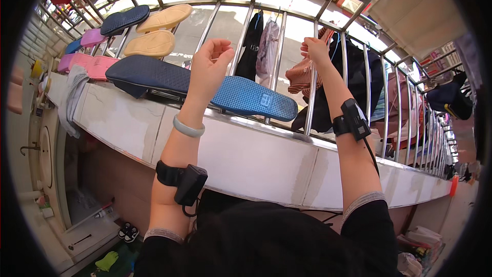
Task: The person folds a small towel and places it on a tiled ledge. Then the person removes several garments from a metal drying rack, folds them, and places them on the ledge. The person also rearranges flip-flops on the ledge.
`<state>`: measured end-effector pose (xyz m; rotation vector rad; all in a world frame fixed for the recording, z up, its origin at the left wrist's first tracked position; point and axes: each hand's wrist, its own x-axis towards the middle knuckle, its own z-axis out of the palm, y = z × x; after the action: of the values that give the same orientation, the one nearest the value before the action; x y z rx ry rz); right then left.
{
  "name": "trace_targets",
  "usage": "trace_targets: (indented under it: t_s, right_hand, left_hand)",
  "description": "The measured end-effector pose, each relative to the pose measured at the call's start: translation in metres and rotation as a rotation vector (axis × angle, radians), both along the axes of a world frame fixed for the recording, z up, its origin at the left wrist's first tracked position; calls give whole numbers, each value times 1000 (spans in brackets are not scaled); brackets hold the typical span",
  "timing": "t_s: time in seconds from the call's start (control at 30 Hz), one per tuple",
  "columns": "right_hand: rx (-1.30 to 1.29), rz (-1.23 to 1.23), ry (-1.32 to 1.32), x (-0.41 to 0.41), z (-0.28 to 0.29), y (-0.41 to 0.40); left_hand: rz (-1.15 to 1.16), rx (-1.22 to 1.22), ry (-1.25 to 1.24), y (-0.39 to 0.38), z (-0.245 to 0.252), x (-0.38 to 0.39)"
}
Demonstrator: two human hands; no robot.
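My left hand (213, 61) is raised in front of the metal bars, its fingers curled and apart from the thumb, with nothing seen in it. Behind and beside it, a blue slipper (253, 98) lies sole up on the ledge against the bars, and a dark navy slipper (150, 73) lies to its left. My right hand (316, 50) is up at a vertical bar, near a red-and-white striped cloth (303, 75) hanging outside. Its fingers are bent and partly hidden, so whether they hold the bar or cloth cannot be told.
A white tiled ledge (253, 157) runs before me below the metal railing (277, 52). Tan insoles or slippers (150, 43), pink slippers (94, 65) and a grey cloth (73, 98) are at the left. Dark clothes (355, 69) hang outside at the right. A washbasin (47, 156) stands far left.
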<state>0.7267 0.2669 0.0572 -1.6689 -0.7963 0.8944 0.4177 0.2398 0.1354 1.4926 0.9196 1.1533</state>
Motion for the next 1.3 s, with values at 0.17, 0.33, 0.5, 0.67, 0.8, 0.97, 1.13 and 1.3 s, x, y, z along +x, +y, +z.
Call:
trace_targets:
  t_s: [0.17, 0.33, 0.5, 0.67, 0.8, 0.97, 1.13, 1.3]
  right_hand:
    - [-231, -98, 319, 5, -50, 36]
    - [-407, 3, 235, 18, -97, 56]
    - [-520, 351, -86, 14, -135, 81]
    - [-368, 569, -198, 8, -173, 91]
    - [-348, 772, -426, 13, -181, 96]
    - [-404, 682, -353, 9, -167, 89]
    - [-471, 442, -155, -7, -153, 74]
    - [-506, 148, 119, -27, -146, 58]
  left_hand:
    - [-22, -9, 35, 4, 0, -41]
    - [-77, -67, -2, 8, 1, -54]
    - [-120, -193, -58, 10, 2, -48]
    - [-127, -226, -113, 12, 1, -49]
    - [-128, -250, -149, 14, 0, -49]
    - [-139, -268, -153, 9, 4, -54]
    - [-150, -238, -174, 2, 4, -58]
    - [-155, -233, -215, -1, 6, -65]
